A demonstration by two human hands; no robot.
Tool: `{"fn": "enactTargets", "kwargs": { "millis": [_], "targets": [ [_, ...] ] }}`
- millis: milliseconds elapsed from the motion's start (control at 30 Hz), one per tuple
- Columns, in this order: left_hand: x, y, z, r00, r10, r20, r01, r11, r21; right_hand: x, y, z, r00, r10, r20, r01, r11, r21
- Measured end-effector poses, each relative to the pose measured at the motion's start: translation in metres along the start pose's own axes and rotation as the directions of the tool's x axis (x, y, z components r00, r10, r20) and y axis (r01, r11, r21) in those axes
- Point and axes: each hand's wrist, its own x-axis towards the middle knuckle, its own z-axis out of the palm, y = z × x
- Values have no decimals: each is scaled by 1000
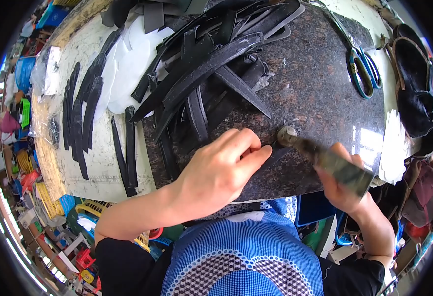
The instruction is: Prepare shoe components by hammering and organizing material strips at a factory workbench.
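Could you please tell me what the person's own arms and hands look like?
The left hand and right hand are bare, with no gloves visible. Both forearms are uncovered, and plain black sleeves end around the elbows.

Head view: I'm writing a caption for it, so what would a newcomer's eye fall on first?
Probably the hammer in the right hand, right of centre, its head just right of the left hand. Next, the tangled pile of black strips at upper centre, on a dark speckled slab. Blue-handled scissors lie at upper right.
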Motion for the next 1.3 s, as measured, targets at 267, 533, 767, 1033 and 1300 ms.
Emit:
{"fn": "enactTargets", "kwargs": {
  "millis": [267, 533, 767, 1033, 1300],
  "targets": [
    [-16, -1, 15, 992, 66, -108, -49, 987, 152, 3, -2, 9, 999, -15, -39, 16, 1000, 24],
    [-28, 0, -4, 999, 13, 30, -15, 998, 55, 1, -15, 20, 998, 46, -54, -39, 993, 114],
    [-49, -3, 4, 993, 40, -110, -23, 988, 156, 6, -22, 22, 1000, -27, -5, 27, 1000, -14],
    [-62, -2, -20, 999, -9, 36, 8, 999, 49, 1, -25, 34, 978, -183, 97, 191, 978, -88],
    [-79, -6, -22, 1000, -21, -15, 23, 992, 121, 13, -53, 51, 949, -294, 114, 288, 955, 65]
  ]
}}
